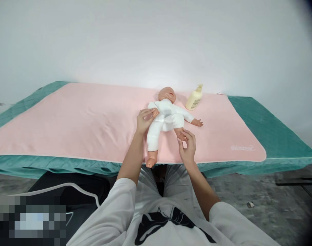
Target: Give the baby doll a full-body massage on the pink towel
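A baby doll (167,111) with a white cloth body lies on its back on a pink mat (94,119), its head toward the wall. My left hand (145,119) pinches the doll's hand on the left side, over its belly. With fingers and thumb, my right hand (187,145) grips the doll's foot on the right side, that leg bent at the knee. The doll's other leg lies straight, its foot (152,159) at the mat's front edge. Its other arm stretches out to the right, with the palm (197,122) resting on the mat.
A cream pump bottle (194,99) stands on the mat right of the doll's head. Green quilted cloth (271,126) covers the table under the mat. Behind it rises a pale wall (145,41). A black chair-like object (76,184) with a white cable is at lower left.
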A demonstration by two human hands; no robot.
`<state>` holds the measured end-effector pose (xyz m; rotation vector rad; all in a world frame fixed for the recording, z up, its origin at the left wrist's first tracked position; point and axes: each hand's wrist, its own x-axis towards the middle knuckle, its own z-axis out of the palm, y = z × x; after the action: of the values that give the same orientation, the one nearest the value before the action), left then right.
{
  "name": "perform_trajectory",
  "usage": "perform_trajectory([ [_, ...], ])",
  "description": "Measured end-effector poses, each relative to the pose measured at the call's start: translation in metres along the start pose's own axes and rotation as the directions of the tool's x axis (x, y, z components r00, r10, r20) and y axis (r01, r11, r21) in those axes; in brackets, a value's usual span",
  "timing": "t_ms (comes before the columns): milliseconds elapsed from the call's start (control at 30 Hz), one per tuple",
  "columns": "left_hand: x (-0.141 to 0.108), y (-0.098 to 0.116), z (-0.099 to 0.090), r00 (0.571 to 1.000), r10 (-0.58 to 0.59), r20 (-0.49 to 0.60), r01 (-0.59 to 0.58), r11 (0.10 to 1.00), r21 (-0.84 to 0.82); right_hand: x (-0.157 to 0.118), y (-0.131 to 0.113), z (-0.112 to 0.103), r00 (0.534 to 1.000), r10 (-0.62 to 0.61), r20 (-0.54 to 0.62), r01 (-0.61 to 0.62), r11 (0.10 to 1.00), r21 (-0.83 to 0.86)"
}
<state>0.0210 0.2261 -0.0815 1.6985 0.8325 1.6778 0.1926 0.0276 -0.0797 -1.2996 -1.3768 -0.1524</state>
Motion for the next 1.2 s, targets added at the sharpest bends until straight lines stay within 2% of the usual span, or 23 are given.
perform_trajectory([
  [133, 0.002, 0.000, -0.002, 0.991, -0.090, -0.097, 0.083, 0.994, -0.073, -0.004, 0.001, -0.005, 1.000, 0.011, -0.002, -0.011, 1.000, 0.019],
  [333, 0.007, -0.004, -0.006, 0.948, -0.227, -0.221, 0.184, 0.962, -0.200, -0.015, 0.003, -0.014, 0.999, 0.047, -0.009, -0.046, 0.997, 0.058],
  [433, 0.009, -0.006, -0.008, 0.910, -0.270, -0.315, 0.176, 0.939, -0.295, -0.023, 0.004, -0.021, 0.998, 0.064, 0.000, -0.064, 0.994, 0.088],
  [533, 0.011, -0.008, -0.011, 0.852, -0.348, -0.391, 0.187, 0.900, -0.392, -0.032, 0.003, -0.030, 0.999, 0.037, 0.017, -0.038, 0.997, 0.069],
  [700, 0.013, -0.020, -0.017, 0.740, -0.550, -0.386, 0.333, 0.799, -0.500, -0.048, -0.004, -0.042, 0.999, 0.001, 0.053, 0.000, 1.000, -0.022],
  [900, 0.015, -0.035, -0.021, 0.720, -0.583, -0.375, 0.374, 0.782, -0.498, -0.069, -0.003, -0.043, 0.994, -0.002, 0.106, 0.008, 0.998, -0.057],
  [1067, 0.017, -0.034, -0.021, 0.664, -0.648, -0.373, 0.332, 0.703, -0.629, -0.081, 0.002, -0.040, 0.993, 0.018, 0.118, -0.008, 0.997, -0.082],
  [1200, 0.017, -0.031, -0.022, 0.645, -0.670, -0.369, 0.323, 0.676, -0.663, -0.087, 0.003, -0.037, 0.992, 0.028, 0.124, -0.017, 0.996, -0.089],
])
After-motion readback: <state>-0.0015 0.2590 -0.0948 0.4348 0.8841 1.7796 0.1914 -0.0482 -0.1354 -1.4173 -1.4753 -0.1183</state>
